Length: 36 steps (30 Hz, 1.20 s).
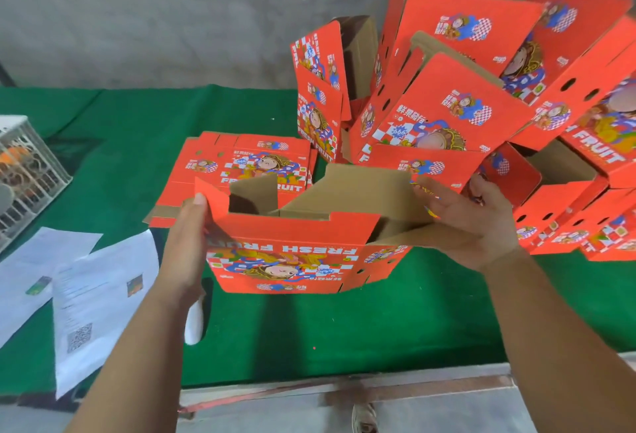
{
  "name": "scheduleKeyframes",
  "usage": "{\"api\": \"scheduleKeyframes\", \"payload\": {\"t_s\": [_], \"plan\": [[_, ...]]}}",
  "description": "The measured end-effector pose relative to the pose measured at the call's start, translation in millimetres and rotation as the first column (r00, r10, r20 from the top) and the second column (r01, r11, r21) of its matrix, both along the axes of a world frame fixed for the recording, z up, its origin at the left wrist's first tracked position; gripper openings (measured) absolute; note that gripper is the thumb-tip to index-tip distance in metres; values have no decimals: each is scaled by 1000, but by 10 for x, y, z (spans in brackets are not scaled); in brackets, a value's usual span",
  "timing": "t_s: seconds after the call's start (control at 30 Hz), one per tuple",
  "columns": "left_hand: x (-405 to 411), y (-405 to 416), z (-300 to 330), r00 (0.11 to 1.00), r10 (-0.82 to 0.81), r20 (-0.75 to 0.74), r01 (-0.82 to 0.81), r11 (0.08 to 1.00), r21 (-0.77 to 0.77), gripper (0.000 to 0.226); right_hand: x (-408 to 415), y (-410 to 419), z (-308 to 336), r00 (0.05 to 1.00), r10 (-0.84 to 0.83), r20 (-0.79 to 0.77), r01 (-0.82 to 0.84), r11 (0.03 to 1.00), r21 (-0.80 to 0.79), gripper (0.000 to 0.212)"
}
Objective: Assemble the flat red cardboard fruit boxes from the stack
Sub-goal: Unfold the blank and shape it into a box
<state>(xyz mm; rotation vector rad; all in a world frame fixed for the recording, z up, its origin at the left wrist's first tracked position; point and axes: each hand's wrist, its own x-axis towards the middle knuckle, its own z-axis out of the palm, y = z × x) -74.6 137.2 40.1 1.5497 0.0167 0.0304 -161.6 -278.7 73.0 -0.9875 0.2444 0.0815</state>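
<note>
A half-formed red cardboard fruit box [292, 260] is held up above the green table, its printed side facing me upside down and its brown flaps open on top. My left hand [187, 247] presses flat against the box's left end, thumb on the red side flap. My right hand [464, 219] cups the right end from below, fingers spread under a brown flap. Behind the box a stack of flat red boxes [237, 164] lies on the table.
A pile of assembled red boxes [481, 88] fills the back right, leaning at angles. White printed papers [96, 295] lie at the front left. A white wire crate [24, 171] stands at the far left. The green table cloth [344, 329] ends at a grey front edge.
</note>
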Motion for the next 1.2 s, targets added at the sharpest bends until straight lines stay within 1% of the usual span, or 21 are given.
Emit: {"api": "scheduleKeyframes", "payload": {"t_s": [0.07, 0.17, 0.23, 0.33, 0.4, 0.43, 0.47, 0.5, 0.53, 0.57, 0.6, 0.67, 0.73, 0.77, 0.83, 0.9, 0.93, 0.97, 1.03, 1.13, 1.2], "plan": [[-116, -54, -10, 1000, 18, -13, -18, 1000, -1, 50, -13, -3, 5, 997, -65, 45, 62, 996, 64, 57], [-252, -114, 41, 991, 137, 2, -137, 990, 20, 33, 35, 0, 62, 985, -171, 33, 171, 985, 15, 52], [-293, -82, 36, 987, 154, -37, -153, 988, 26, 39, 84, -20, 85, 986, -167, -4, 167, 984, 62, 60], [-250, 16, 31, 993, 73, -96, -73, 997, 4, 54, 120, -53, 131, 995, -101, -23, 103, 986, 129, 70], [-241, 10, 34, 994, 42, -103, -44, 999, -14, 50, 109, -16, 133, 999, -24, 27, 19, 984, 175, 69], [-254, -27, 27, 995, 18, -100, -20, 1000, -11, 45, 94, 46, 135, 1000, -17, -5, 18, 975, 219, 65], [-278, -86, 25, 995, -15, -102, 14, 1000, -5, 42, 107, 123, 135, 997, -24, -78, 40, 975, 217, 62], [-310, -159, 20, 994, -47, -99, 47, 999, -3, 42, 143, 182, 61, 994, -37, -103, 62, 968, 243, 58], [-342, -242, -4, 993, -78, -86, 78, 997, -8, 43, 178, 296, 58, 990, -70, -125, 95, 973, 208, 52], [-375, -323, -31, 992, -113, -61, 113, 994, -15, 44, 223, 375, 39, 991, -88, -100, 104, 979, 177, 48], [-409, -391, -56, 990, -141, -30, 140, 990, -6, 45, 247, 512, 24, 995, -64, -70, 74, 986, 151, 45], [-442, -446, -84, 988, -149, 28, 147, 986, 75, 51, 248, 729, 7, 991, -134, -12, 135, 991, 8, 40], [-436, -402, -97, 983, -165, 74, 153, 978, 144, 57, 269, 749, -14, 989, -145, -24, 144, 989, -32, 35], [-427, -367, -97, 980, -181, 85, 167, 975, 149, 59, 248, 728, -7, 988, -157, -17, 155, 986, -58, 33], [-418, -318, -84, 979, -196, 61, 187, 974, 125, 60, 242, 672, 14, 986, -162, -43, 159, 986, -49, 28], [-429, -303, -44, 974, -221, 40, 216, 971, 105, 56, 227, 626, 34, 988, -146, -48, 141, 985, -95, 20], [-436, -299, -20, 969, -246, 32, 241, 965, 104, 55, 213, 598, 24, 988, -147, -53, 139, 982, -128, 21], [-432, -289, 9, 963, -268, 24, 263, 957, 122, 54, 209, 565, -3, 988, -144, -54, 134, 979, -155, 28], [-399, -256, 58, 961, -277, 19, 265, 935, 234, 50, 196, 540, -28, 987, -153, -56, 139, 970, -200, 43], [-322, -270, 74, 974, -226, 12, 200, 883, 424, 53, 181, 610, -85, 975, -220, -37, 197, 926, -322, 38], [-321, -383, 57, 990, -144, 15, 122, 889, 441, 53, 159, 682, -140, 960, -279, -9, 253, 883, -394, 35]]}}
